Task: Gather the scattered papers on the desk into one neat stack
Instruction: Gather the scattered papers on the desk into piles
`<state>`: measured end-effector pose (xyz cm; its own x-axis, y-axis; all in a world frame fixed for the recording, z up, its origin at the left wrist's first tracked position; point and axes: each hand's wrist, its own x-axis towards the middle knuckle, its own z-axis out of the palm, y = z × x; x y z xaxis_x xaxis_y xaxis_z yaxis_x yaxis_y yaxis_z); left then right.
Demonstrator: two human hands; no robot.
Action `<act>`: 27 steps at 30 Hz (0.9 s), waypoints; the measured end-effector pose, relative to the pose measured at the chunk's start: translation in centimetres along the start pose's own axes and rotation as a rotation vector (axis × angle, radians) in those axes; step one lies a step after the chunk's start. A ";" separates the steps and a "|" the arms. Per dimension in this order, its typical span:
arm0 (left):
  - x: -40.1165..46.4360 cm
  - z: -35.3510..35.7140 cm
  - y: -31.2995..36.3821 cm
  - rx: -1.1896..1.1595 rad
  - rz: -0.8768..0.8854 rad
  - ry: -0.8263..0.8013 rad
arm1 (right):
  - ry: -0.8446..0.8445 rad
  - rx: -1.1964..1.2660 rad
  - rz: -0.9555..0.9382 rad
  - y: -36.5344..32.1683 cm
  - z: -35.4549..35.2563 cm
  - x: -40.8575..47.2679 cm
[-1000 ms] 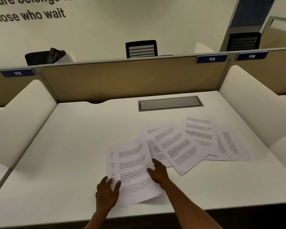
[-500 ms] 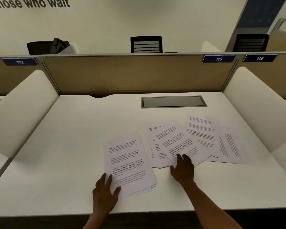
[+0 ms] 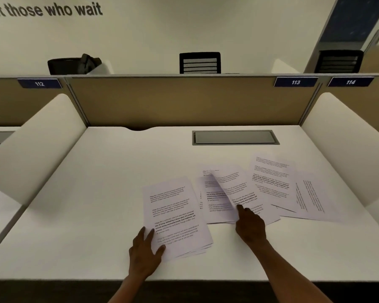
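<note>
While the left hand [image 3: 145,251] lies flat, pinning the small pile of white printed sheets [image 3: 175,217], the right hand [image 3: 249,224] presses one fingertip on a loose overlapping printed page [image 3: 234,189]; sliding it leftward slowly should avoid buckling.

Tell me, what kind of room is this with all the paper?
Probably a shared office or study hall. The white desk sits between dividers with numbered seat tags like 113, office chairs stand behind the partition, and big motto lettering runs along the wall.
</note>
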<state>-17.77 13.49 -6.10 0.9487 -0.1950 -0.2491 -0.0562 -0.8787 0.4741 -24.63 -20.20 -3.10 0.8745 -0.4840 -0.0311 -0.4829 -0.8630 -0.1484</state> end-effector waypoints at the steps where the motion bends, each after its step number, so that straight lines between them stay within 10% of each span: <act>1: -0.1 -0.1 0.4 -0.033 0.003 0.026 | 0.027 0.029 0.007 -0.3 -0.5 0.0; 7: -0.7 -2.0 5.3 -0.470 0.060 0.132 | 0.186 0.221 -0.070 -4.7 -1.4 -0.7; 13: 1.0 -5.1 9.5 -1.058 -0.243 -0.214 | 0.108 0.263 -0.354 -12.5 -1.0 -4.4; 19: 2.9 -4.9 5.9 -1.035 -0.297 -0.065 | -0.220 0.369 -0.497 -15.4 -1.4 -5.8; 27: 3.3 -4.9 2.0 -0.647 -0.303 0.009 | -0.067 0.371 -0.165 -10.2 0.3 -1.6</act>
<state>-13.20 13.24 -1.83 0.8958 0.0228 -0.4439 0.4040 -0.4584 0.7917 -21.06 -10.55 -1.84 0.9459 -0.3221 -0.0389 -0.2971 -0.8115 -0.5032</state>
